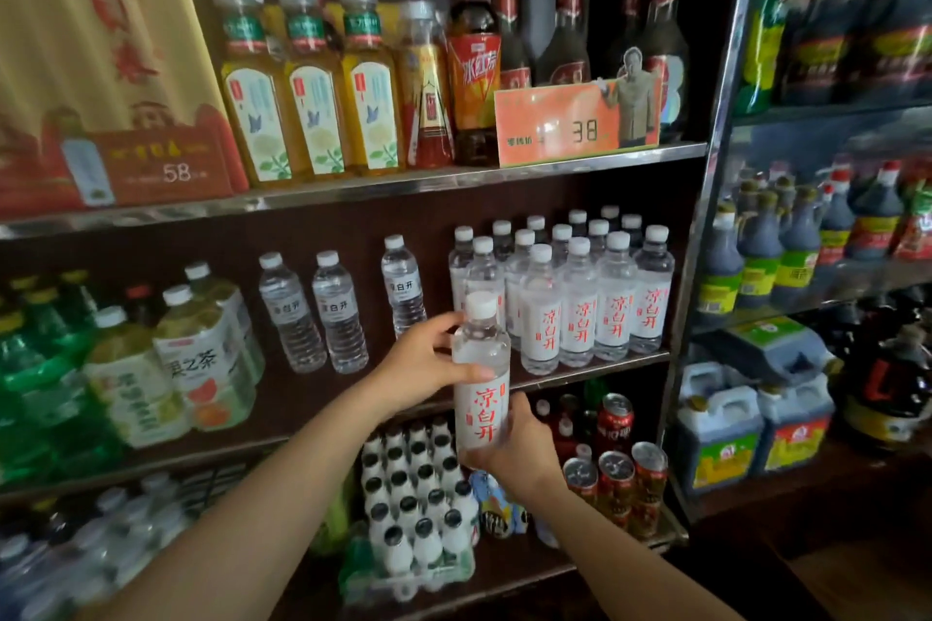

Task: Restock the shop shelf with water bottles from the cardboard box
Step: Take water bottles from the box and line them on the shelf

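I hold one water bottle (481,383) upright in front of the middle shelf (595,368); it has a white cap and a white label with red characters. My left hand (428,363) wraps its upper body from the left. My right hand (514,444) cups its base from below. Just behind and to the right, several matching water bottles (580,303) stand packed in rows on the middle shelf. The cardboard box is out of view.
Three slimmer clear bottles (333,313) stand left of the held bottle, with an open gap beside them. Tea bottles (312,86) and a price card (570,126) fill the upper shelf. Red cans (615,464) and small white bottles (418,494) sit below. Sauce bottles (787,247) fill the right rack.
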### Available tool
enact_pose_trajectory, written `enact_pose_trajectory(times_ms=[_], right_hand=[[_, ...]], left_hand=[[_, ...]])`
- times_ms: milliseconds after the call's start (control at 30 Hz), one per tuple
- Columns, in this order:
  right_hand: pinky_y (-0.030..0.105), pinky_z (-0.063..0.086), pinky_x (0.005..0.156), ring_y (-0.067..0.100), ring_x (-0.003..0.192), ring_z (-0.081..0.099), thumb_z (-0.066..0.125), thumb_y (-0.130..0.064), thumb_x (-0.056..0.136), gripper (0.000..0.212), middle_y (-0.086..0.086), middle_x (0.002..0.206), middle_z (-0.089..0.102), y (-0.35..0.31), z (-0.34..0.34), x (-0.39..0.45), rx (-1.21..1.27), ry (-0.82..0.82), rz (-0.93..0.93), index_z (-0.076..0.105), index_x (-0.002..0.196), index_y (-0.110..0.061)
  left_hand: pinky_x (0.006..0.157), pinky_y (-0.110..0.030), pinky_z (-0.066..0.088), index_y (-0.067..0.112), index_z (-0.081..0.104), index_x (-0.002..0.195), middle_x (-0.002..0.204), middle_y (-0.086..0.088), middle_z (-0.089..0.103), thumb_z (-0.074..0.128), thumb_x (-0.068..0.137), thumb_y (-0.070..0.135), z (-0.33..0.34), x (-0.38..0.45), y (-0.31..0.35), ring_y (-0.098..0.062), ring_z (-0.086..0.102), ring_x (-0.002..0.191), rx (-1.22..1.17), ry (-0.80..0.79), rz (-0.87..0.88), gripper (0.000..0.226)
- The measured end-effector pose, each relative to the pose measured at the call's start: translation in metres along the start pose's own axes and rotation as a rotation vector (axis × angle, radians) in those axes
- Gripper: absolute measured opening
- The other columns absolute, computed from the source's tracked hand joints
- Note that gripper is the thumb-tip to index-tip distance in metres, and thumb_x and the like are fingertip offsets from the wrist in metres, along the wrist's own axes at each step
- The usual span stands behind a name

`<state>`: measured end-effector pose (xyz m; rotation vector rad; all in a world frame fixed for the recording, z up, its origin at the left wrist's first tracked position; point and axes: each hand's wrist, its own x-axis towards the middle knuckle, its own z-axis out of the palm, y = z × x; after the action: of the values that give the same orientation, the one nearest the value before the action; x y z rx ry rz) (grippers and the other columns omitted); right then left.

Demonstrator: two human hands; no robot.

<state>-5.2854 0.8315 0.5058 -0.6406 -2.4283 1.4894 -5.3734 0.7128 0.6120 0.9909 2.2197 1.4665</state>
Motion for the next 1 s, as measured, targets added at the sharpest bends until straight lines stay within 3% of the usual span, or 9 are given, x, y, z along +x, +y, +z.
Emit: enact_pose_trajectory(times_ms=[133,267,433,533,633,667,733,900,1000], right_hand=[[0.034,0.055,0.078,0.017,0.097,0.060,0.087,-0.029,0.061,0.063,-0.002,0.105,0.058,-0.003,0.003,0.039,-0.070,0.038,-0.022,0.048,0.108,-0.016],[0.037,0.052,0.085,0.018,0.102,0.053,0.086,-0.035,0.061,0.063,-0.003,0.113,0.044,0.002,0.004,0.075,-0.156,0.120,-0.026,0.050,0.110,-0.019],[0.038,0.049,0.091,0.017,0.106,0.052,0.086,-0.032,0.059,0.065,-0.003,0.111,0.047,0.009,0.002,0.110,-0.162,0.161,-0.001,0.053,0.112,-0.015],[0.037,0.050,0.091,0.016,0.103,0.053,0.085,-0.028,0.061,0.062,-0.003,0.108,0.049,0.015,0.003,0.123,-0.121,0.205,0.011,0.052,0.112,-0.017],[0.039,0.052,0.083,0.017,0.096,0.057,0.085,-0.027,0.062,0.060,-0.003,0.104,0.053,0.019,0.005,0.131,-0.041,0.277,0.017,0.044,0.105,-0.021],[0.039,0.052,0.080,0.016,0.092,0.057,0.085,-0.027,0.063,0.057,-0.003,0.100,0.054,0.020,0.005,0.133,-0.031,0.296,0.022,0.043,0.101,-0.021],[0.037,0.051,0.072,0.015,0.082,0.056,0.084,-0.027,0.066,0.051,-0.003,0.091,0.054,0.021,0.006,0.136,-0.024,0.321,0.035,0.041,0.092,-0.021],[0.027,0.044,0.058,0.014,0.072,0.056,0.079,-0.024,0.074,0.041,-0.005,0.077,0.056,0.018,0.008,0.140,-0.056,0.341,0.028,0.040,0.084,-0.018],[0.026,0.041,0.057,0.018,0.075,0.058,0.078,-0.024,0.075,0.039,-0.008,0.075,0.055,0.017,0.008,0.141,-0.084,0.355,0.025,0.040,0.086,-0.017]], left_hand=[[0.088,-0.024,0.052,0.035,0.059,0.107,0.106,0.008,0.069,0.083,0.067,0.009,-0.007,0.039,-0.012,-0.011,0.065,0.103,0.010,0.003,0.008,0.054],[0.094,-0.034,0.053,0.031,0.058,0.119,0.115,0.008,0.068,0.089,0.055,0.033,-0.007,0.074,-0.030,-0.010,0.067,0.100,0.026,0.035,-0.005,0.071],[0.094,-0.035,0.052,0.045,0.058,0.098,0.110,0.011,0.069,0.088,0.061,0.022,-0.001,0.111,-0.040,-0.008,0.067,0.099,0.066,0.037,0.029,0.053],[0.093,-0.030,0.052,0.032,0.058,0.119,0.118,0.009,0.065,0.088,0.061,0.021,0.004,0.126,-0.047,-0.009,0.064,0.104,0.050,0.051,0.031,0.066],[0.077,-0.005,0.046,0.022,0.057,0.126,0.119,0.010,0.062,0.086,0.063,0.023,0.006,0.136,-0.048,-0.001,0.060,0.099,0.089,0.078,0.070,0.069],[0.073,-0.002,0.042,0.023,0.057,0.126,0.116,0.012,0.060,0.086,0.064,0.024,0.006,0.139,-0.047,0.000,0.058,0.097,0.116,0.098,0.081,0.068],[0.076,-0.007,0.040,0.024,0.057,0.128,0.117,0.012,0.052,0.085,0.065,0.027,0.007,0.145,-0.047,-0.003,0.054,0.099,0.170,0.135,0.107,0.069],[0.099,-0.028,0.045,0.026,0.055,0.131,0.127,0.006,0.044,0.086,0.063,0.032,0.010,0.161,-0.050,-0.013,0.053,0.112,0.222,0.163,0.110,0.075],[0.100,-0.027,0.043,0.025,0.053,0.132,0.126,0.006,0.041,0.086,0.064,0.030,0.010,0.165,-0.050,-0.013,0.051,0.113,0.218,0.157,0.082,0.075]])
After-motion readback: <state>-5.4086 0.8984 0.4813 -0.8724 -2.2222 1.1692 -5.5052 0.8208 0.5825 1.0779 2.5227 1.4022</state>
